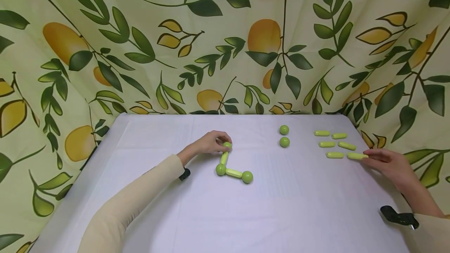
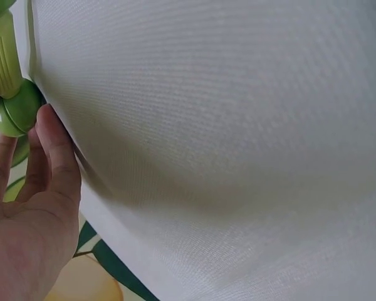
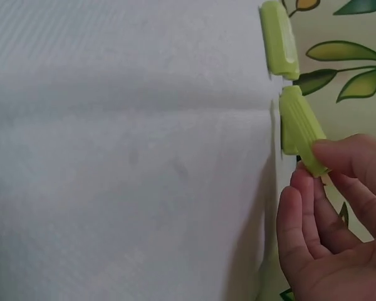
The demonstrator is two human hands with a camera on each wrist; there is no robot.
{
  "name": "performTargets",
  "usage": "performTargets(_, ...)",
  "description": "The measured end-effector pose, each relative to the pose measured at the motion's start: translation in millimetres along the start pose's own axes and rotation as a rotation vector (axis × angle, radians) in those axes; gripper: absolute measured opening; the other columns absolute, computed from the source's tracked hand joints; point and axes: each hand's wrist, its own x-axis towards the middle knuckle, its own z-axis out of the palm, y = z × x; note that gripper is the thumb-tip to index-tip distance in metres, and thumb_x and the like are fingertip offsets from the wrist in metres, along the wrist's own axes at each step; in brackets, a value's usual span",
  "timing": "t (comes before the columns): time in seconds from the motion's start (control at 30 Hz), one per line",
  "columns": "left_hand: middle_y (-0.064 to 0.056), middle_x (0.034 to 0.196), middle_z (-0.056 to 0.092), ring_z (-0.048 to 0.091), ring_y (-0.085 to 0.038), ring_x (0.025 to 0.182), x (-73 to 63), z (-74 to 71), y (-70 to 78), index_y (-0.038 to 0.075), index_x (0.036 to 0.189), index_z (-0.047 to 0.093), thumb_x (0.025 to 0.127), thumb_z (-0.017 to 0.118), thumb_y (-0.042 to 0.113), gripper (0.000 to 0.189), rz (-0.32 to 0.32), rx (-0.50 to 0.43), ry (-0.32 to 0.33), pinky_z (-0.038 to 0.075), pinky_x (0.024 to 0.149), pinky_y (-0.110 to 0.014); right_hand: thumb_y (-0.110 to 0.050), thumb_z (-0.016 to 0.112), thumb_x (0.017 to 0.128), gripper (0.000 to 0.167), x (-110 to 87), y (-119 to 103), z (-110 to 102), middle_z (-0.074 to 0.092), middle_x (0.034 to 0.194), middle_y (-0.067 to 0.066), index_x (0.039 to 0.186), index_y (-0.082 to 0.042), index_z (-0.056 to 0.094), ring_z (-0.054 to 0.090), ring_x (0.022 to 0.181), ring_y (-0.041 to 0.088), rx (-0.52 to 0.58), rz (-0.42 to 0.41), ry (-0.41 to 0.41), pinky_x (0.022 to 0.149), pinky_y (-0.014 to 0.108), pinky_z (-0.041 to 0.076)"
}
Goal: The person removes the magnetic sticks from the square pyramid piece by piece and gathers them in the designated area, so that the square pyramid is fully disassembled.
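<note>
On the white bench [image 1: 288, 206], the left hand [image 1: 211, 143] has its grip pinched round the top ball [image 1: 227, 145] of an L-shaped chain [image 1: 230, 166] of three green balls joined by two rods. To do this step well, I judge that hand should pin the chain flat so the joints stay seated while another piece is brought in. Right of the chain lie two loose balls [image 1: 284, 136], one just behind the other. Further right of the chain sit six loose rods [image 1: 334, 144] in three pairs; the right hand [image 1: 390, 164] pinches the nearest rod [image 1: 356, 155] at its end, best lifted cleanly without nudging its neighbours.
</note>
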Motion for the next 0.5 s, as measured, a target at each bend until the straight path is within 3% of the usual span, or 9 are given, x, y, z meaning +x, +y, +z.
performTargets(0.23, -0.005, 0.111, 0.069, 0.061, -0.020, 0.100, 1.1, -0.1, 0.2, 0.005, 0.111, 0.071, 0.093, 0.076, 0.009, 0.020, 0.010, 0.013, -0.003, 0.051, 0.088, -0.029, -0.014, 0.075, 0.095, 0.040, 2.5, 5.9, 2.2, 0.063, 0.093, -0.015, 0.119, 0.014, 0.062, 0.056, 0.077, -0.003, -0.089, 0.048, 0.012, 0.062, 0.019, 0.052)
performTargets(0.5, -0.007, 0.111, 0.069, 0.062, -0.021, 0.102, 0.1, 0.3, -0.1, 0.004, 0.111, 0.071, 0.092, 0.076, 0.008, 0.020, 0.020, 0.009, -0.002, 0.052, 0.087, -0.029, -0.008, 0.074, 0.094, 0.037, -1.3, 0.1, 5.9, 0.065, 0.091, -0.010, 0.117, 0.018, 0.061, 0.056, 0.076, -0.005, -0.087, 0.006, 0.010, 0.062, 0.017, 0.051)
